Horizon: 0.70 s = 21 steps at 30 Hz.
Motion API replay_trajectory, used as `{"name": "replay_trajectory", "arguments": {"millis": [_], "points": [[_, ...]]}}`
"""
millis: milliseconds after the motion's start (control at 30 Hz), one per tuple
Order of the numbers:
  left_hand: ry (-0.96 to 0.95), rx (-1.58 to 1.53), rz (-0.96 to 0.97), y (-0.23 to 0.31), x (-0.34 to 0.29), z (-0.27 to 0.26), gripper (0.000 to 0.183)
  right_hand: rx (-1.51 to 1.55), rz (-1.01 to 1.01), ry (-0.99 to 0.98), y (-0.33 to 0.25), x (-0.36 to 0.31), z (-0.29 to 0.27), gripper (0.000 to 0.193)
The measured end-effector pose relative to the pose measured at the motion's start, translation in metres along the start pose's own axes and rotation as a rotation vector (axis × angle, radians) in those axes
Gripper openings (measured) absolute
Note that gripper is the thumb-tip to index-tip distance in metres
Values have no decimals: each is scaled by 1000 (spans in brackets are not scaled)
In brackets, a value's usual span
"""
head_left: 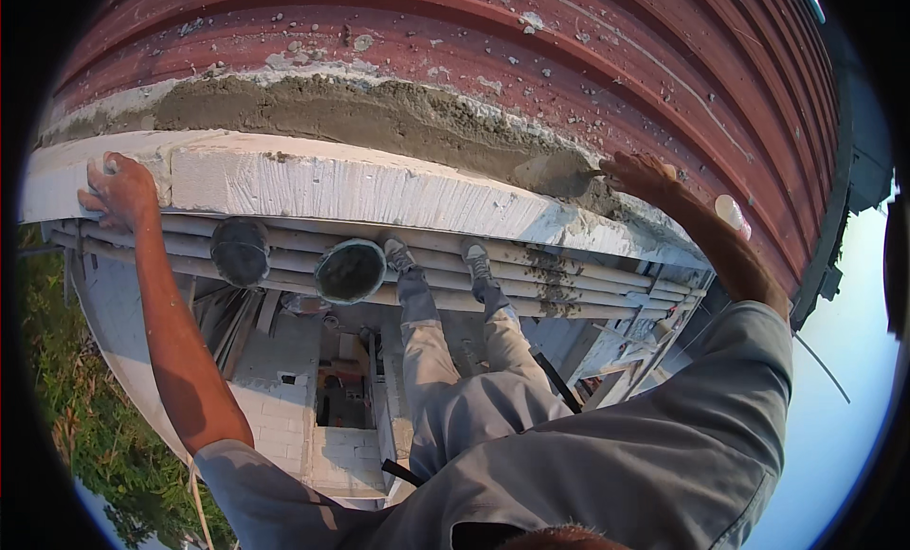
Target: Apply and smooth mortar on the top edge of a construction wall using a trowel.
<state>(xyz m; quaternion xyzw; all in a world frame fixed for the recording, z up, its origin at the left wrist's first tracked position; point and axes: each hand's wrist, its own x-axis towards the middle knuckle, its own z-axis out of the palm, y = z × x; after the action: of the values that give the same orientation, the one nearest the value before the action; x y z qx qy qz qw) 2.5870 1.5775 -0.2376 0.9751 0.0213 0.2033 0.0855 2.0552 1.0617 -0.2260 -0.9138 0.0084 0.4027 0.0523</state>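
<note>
Grey shirt [616, 446], grey trousers [493, 396]

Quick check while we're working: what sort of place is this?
Probably a building site, high up at a roof's edge. Grey mortar lies between a row of white blocks and red metal roofing, with scaffold-like pipes underfoot.

Head-worn wide fisheye view, facing steeply down along the wearer's body: grey shirt [616, 446] nearest, white blocks [351, 185] close ahead, shoes [478, 262] farther below.

Daylight is bright, shadows distinct, outer edges bent.
</note>
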Motion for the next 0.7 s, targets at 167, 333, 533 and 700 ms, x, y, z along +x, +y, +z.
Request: {"name": "replay_trajectory", "arguments": {"millis": [167, 333, 533, 700], "points": [[-9, -29, 84, -14, 11, 9, 61, -100, 85, -11, 65, -91, 54, 29], [75, -53, 157, -26, 16, 34, 61, -41, 207, 78, 66, -143, 47, 30], [57, -3, 176, -61, 46, 51, 64, 29, 302, 319, 36, -103, 56, 26], [6, -55, 82, -28, 24, 56, 65, 4, 425, 144, 39, -153, 133, 25]]}}
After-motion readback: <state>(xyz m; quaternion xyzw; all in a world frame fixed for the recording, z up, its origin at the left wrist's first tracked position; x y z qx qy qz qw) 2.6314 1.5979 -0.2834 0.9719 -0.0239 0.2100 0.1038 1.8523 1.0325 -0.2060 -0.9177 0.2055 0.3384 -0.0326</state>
